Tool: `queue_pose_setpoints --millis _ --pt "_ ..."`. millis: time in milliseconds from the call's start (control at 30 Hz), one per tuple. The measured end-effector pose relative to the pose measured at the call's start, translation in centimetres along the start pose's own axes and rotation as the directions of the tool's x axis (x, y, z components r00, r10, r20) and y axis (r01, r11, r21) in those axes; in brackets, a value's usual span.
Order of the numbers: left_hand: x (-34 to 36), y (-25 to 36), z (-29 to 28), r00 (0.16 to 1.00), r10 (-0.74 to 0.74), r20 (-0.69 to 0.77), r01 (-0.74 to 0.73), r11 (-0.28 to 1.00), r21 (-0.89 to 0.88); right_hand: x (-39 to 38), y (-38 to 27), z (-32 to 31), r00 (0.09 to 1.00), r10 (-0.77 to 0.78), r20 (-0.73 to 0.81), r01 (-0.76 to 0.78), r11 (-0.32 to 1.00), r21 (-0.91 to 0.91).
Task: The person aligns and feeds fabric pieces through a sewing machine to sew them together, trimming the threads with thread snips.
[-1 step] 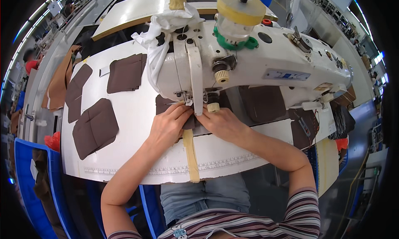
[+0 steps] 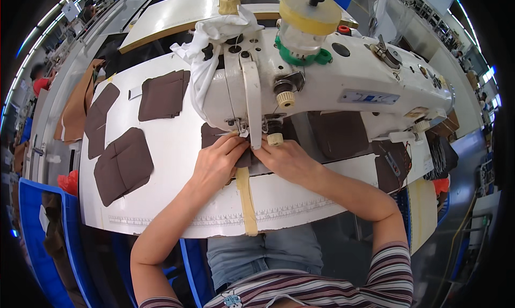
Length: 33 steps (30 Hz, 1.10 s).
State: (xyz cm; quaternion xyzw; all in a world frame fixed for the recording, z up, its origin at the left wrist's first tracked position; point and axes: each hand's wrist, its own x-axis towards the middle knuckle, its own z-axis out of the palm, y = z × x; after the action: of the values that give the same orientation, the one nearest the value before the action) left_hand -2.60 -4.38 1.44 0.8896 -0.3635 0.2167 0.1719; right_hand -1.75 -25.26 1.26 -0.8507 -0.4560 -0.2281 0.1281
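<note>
Under the needle area of a white sewing machine (image 2: 316, 88) lies a dark brown fabric piece (image 2: 244, 160). My left hand (image 2: 215, 159) pinches it from the left, fingers bent and close to the presser foot (image 2: 244, 132). From the other side my right hand (image 2: 287, 159) grips the same cloth, its fingertips partly hidden behind the machine's white lever (image 2: 252, 101). Only a narrow fold of cloth shows between the two hands. A thin pale sliver sticks out by the left fingertips; what it is, I cannot make out.
Brown fabric panels (image 2: 124, 166) lie at the left, with a stack of panels (image 2: 162, 95) farther back. Another panel (image 2: 339, 134) rests under the machine arm. Yellow tape (image 2: 245, 201) crosses the table's ruler strip. Blue bins (image 2: 67, 211) stand at the lower left.
</note>
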Motion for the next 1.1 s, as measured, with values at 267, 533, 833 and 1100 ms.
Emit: queue_pose_setpoints --millis 267,533,833,1100 --pt "-0.4 0.2 -0.6 0.999 -0.045 0.028 0.048 0.991 -0.125 -0.4 -0.9 -0.9 0.998 -0.046 -0.034 0.047 0.998 0.042" --pt "-1.2 0.2 -1.9 0.990 0.096 0.102 -0.072 0.973 -0.221 -1.3 -1.5 -1.3 0.990 -0.124 -0.061 0.129 0.986 0.101" --pt "-1.5 0.7 -1.6 0.953 0.281 -0.112 -0.290 0.955 -0.065 -1.1 -1.5 -0.8 0.982 -0.109 -0.156 0.134 0.978 0.159" --pt "-1.5 0.6 -1.2 0.945 0.307 -0.114 -0.318 0.943 -0.095 -1.0 -1.5 -0.8 0.982 -0.107 -0.156 0.133 0.977 0.169"
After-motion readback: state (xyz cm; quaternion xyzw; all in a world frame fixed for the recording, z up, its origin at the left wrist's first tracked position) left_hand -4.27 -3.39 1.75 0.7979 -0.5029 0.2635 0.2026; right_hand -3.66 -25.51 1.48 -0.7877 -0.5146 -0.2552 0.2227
